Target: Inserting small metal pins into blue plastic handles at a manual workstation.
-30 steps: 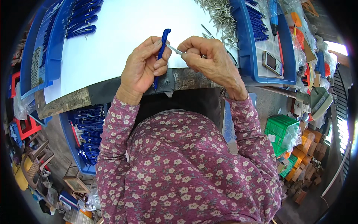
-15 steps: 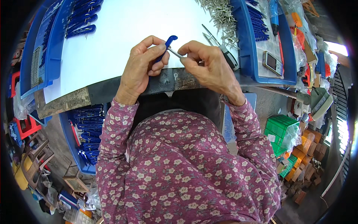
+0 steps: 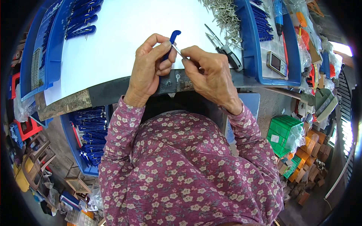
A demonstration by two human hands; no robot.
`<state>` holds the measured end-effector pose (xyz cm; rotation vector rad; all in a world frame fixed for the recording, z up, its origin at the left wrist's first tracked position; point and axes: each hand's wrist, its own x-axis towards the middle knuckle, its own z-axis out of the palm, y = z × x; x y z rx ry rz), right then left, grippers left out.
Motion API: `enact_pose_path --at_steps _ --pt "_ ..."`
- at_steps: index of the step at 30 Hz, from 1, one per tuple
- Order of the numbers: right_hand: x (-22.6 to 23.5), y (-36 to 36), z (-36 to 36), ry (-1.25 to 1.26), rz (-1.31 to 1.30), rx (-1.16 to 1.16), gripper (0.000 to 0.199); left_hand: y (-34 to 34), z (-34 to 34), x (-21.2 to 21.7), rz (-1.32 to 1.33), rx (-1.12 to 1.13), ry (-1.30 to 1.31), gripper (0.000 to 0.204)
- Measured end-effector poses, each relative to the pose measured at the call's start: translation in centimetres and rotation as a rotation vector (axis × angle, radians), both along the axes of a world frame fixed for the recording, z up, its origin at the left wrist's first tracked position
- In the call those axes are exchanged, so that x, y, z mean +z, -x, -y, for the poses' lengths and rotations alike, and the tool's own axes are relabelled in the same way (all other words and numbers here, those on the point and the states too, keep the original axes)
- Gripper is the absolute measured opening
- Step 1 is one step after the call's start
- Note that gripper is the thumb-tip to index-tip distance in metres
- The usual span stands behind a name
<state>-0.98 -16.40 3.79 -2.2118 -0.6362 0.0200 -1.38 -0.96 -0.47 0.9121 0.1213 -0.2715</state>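
Observation:
Pinched between the thumb and fingers of my left hand is a slim blue plastic piece with a curved, hooked top. Its lower part is mostly hidden by the fingers. My right hand is closed on a thin, silvery metal piece, whose far end meets the blue piece at the left fingertips. Whether that end sits inside the blue piece or only touches it, I cannot tell. Both hands are over the near edge of a white work sheet.
Loose metal pins lie heaped at the far right, near a grey-and-black handled tool. Blue pieces are stacked at the far left. A blue tray holds a phone. Below left is a crate of blue parts.
The blue piece has risen slightly and stands more upright. Both hands have shifted a little, and the right fingertips remain at the metal piece.

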Motion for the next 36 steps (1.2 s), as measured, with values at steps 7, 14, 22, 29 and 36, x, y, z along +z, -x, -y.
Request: enact_pose_path --at_steps 7,14,22,29,36 --pt "-1.0 0.6 -1.4 -0.283 -0.107 -0.052 0.013 0.1 0.9 -0.4 0.070 0.119 0.144 0.012" --pt "-1.9 1.0 -2.7 -0.260 0.224 -0.109 0.020 0.1 1.8 -0.1 0.078 0.220 0.133 0.015" --pt "0.3 0.5 -0.6 -0.213 -0.206 -0.041 0.017 0.2 0.3 -0.5 -0.027 0.074 0.278 0.015" --pt "1.6 -0.3 0.7 -0.101 -0.285 0.007 0.017 0.1 -0.7 -1.1 -0.029 -0.091 0.562 0.017" --pt "1.3 -1.4 1.1 0.035 -0.100 0.062 0.021 0.0 -1.0 -1.1 -0.046 -0.124 0.591 0.017"
